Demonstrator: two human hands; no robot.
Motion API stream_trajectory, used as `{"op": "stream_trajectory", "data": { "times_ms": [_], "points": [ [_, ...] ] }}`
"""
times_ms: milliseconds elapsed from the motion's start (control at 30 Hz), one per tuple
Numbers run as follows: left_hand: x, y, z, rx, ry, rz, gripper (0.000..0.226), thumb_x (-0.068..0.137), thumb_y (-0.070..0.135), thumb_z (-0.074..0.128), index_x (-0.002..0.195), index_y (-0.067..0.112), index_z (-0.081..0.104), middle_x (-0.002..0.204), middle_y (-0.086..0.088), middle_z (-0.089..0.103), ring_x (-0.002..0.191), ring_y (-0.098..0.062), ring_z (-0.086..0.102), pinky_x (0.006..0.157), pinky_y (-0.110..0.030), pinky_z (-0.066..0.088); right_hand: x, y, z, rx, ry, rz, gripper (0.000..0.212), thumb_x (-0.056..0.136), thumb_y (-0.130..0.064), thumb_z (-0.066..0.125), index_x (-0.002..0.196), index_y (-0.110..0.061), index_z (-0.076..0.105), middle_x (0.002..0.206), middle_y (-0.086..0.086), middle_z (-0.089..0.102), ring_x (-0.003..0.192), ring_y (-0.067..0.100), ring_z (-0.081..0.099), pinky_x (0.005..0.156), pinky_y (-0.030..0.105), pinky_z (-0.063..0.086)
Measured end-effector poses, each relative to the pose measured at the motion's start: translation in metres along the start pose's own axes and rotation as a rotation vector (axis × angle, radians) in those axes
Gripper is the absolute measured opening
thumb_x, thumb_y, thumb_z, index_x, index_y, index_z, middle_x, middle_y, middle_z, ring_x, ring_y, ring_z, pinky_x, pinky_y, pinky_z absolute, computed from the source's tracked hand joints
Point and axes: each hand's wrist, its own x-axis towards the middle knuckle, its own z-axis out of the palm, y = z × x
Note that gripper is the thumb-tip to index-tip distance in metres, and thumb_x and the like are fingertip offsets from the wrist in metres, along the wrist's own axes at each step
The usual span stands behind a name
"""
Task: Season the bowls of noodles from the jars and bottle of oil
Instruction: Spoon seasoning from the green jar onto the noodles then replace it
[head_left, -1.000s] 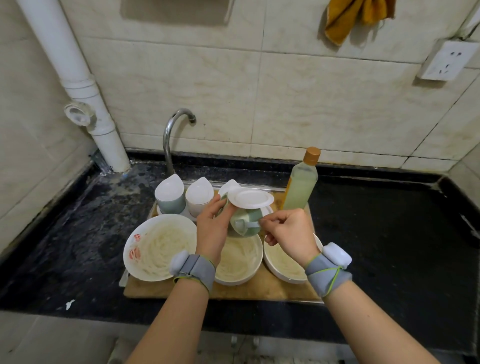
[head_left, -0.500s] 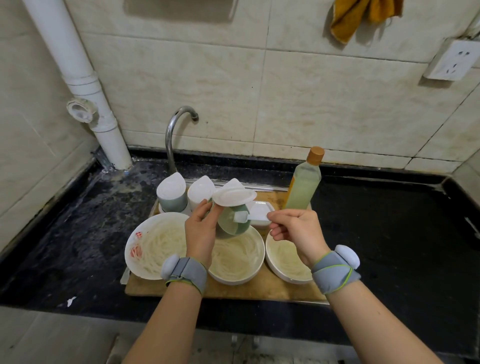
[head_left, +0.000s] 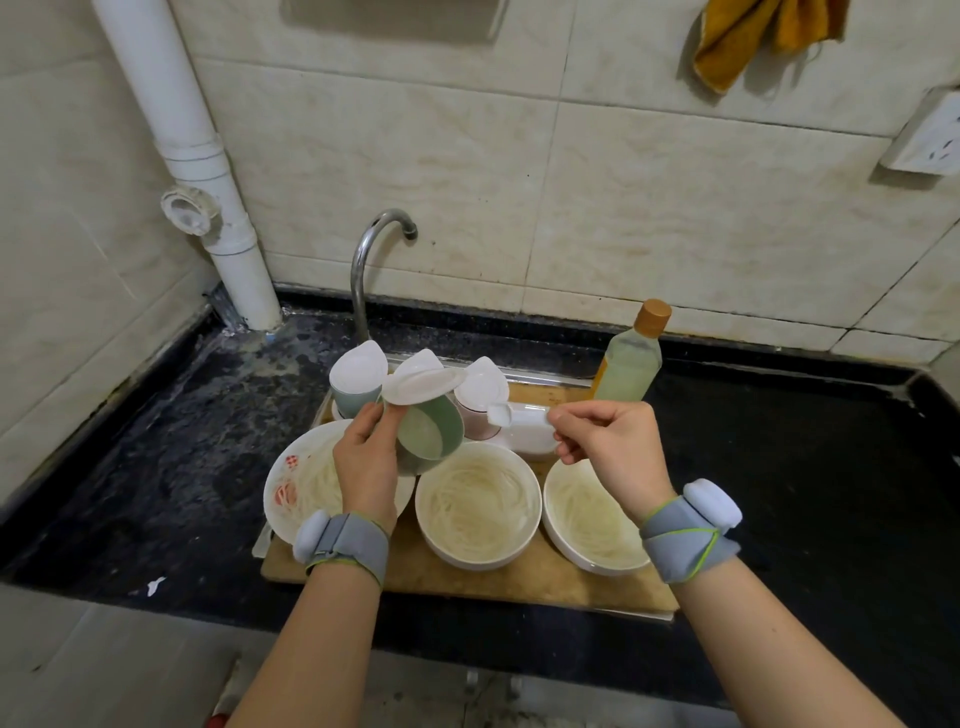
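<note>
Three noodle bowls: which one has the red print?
The leftmost bowl, partly behind the left hand: red marks on its inner wall. The middle bowl and the right bowl are plain white.

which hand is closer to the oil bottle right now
Right. The right hand, pinching a white spoon, sits just in front of the oil bottle. The left hand holds a green jar well off to the bottle's left.

Glossy ceramic bowls (head_left: 478, 506) on a matt wooden board (head_left: 467, 579).
</note>
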Motion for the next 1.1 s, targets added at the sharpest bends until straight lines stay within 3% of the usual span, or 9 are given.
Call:
{"op": "stream_trajectory", "data": {
  "times_ms": [133, 300, 433, 567, 667, 833, 900, 1033, 1100],
  "points": [
    [0.001, 0.001, -0.001, 0.008, 0.001, 0.006, 0.014, 0.083, 0.038, 0.071, 0.071, 0.042, 0.074, 0.097, 0.015, 0.07, 0.104, -0.016, 0.06, 0.097, -0.039, 0.048, 0.0, 0.002, 0.002, -0.102, 0.018, -0.067, 0.005, 0.08, -0.002, 0.07, 0.081, -0.002, 0.075, 0.062, 0.02, 0.066, 0.048, 0.015, 0.059, 0.049, 0.025, 0.053],
    [0.001, 0.001, -0.001, -0.016, 0.002, 0.014, 0.006, 0.085, 0.037, 0.069, 0.08, 0.039, 0.073, 0.099, 0.015, 0.07, 0.108, -0.016, 0.06, 0.094, -0.034, 0.049, -0.002, 0.002, 0.003, -0.14, 0.019, -0.119, 0.007, 0.079, -0.005, 0.072, 0.081, -0.01, 0.077, 0.07, 0.017, 0.072, 0.054, 0.02, 0.064, 0.055, 0.026, 0.055],
    [0.002, 0.002, -0.001, 0.02, 0.009, -0.003, 0.01, 0.084, 0.037, 0.07, 0.076, 0.041, 0.075, 0.098, 0.014, 0.071, 0.108, -0.017, 0.061, 0.097, -0.039, 0.049, -0.002, 0.004, 0.004, -0.209, 0.037, -0.188, 0.012, 0.078, -0.01, 0.074, 0.079, -0.022, 0.077, 0.072, 0.009, 0.074, 0.064, 0.027, 0.069, 0.065, 0.039, 0.058],
    [0.0, 0.006, -0.002, 0.024, -0.003, 0.005, 0.013, 0.085, 0.036, 0.07, 0.076, 0.042, 0.077, 0.102, 0.008, 0.073, 0.106, -0.018, 0.062, 0.097, -0.043, 0.05, 0.0, -0.005, 0.013, -0.107, 0.07, -0.182, 0.007, 0.081, -0.004, 0.07, 0.082, -0.009, 0.075, 0.066, 0.014, 0.068, 0.051, 0.017, 0.063, 0.053, 0.028, 0.055],
    [-0.001, 0.009, -0.003, 0.015, -0.025, -0.002, 0.008, 0.085, 0.036, 0.07, 0.087, 0.038, 0.077, 0.11, 0.003, 0.073, 0.111, -0.019, 0.063, 0.099, -0.045, 0.05, -0.001, -0.01, 0.03, 0.031, -0.017, -0.089, 0.008, 0.082, 0.003, 0.066, 0.075, -0.001, 0.071, 0.056, 0.014, 0.061, 0.04, 0.012, 0.055, 0.042, 0.022, 0.048],
    [-0.002, 0.012, -0.003, 0.049, -0.07, 0.024, 0.033, 0.079, 0.045, 0.072, 0.109, 0.031, 0.074, 0.122, 0.004, 0.07, 0.117, -0.019, 0.062, 0.102, -0.047, 0.049, -0.004, 0.005, 0.064, -0.284, -0.131, -0.174, 0.019, 0.081, -0.005, 0.067, 0.065, -0.015, 0.071, 0.05, 0.008, 0.063, 0.042, 0.014, 0.06, 0.049, 0.031, 0.053],
    [-0.003, 0.014, -0.005, 0.072, -0.079, 0.041, 0.042, 0.071, 0.054, 0.074, 0.107, 0.034, 0.075, 0.128, 0.003, 0.066, 0.12, -0.02, 0.06, 0.103, -0.048, 0.048, -0.001, 0.012, 0.075, -0.435, -0.126, -0.271, 0.017, 0.079, -0.01, 0.066, 0.063, -0.015, 0.07, 0.054, 0.013, 0.064, 0.05, 0.026, 0.064, 0.058, 0.039, 0.055],
    [-0.003, 0.017, -0.006, 0.107, -0.071, 0.038, 0.02, 0.079, 0.044, 0.073, 0.099, 0.039, 0.073, 0.142, 0.003, 0.054, 0.129, -0.018, 0.051, 0.107, -0.043, 0.044, 0.003, 0.02, 0.086, -0.544, -0.143, -0.299, 0.012, 0.077, -0.017, 0.064, 0.07, -0.012, 0.072, 0.057, 0.009, 0.067, 0.06, 0.032, 0.066, 0.064, 0.042, 0.054],
    [-0.002, 0.017, -0.008, 0.125, -0.058, 0.057, 0.021, 0.086, 0.032, 0.069, 0.107, 0.034, 0.068, 0.145, 0.004, 0.05, 0.131, -0.015, 0.047, 0.105, -0.034, 0.042, 0.003, 0.022, 0.088, -0.534, -0.152, -0.271, 0.011, 0.077, -0.017, 0.064, 0.071, -0.013, 0.073, 0.059, 0.007, 0.068, 0.06, 0.03, 0.067, 0.064, 0.043, 0.055]
  ]
}}
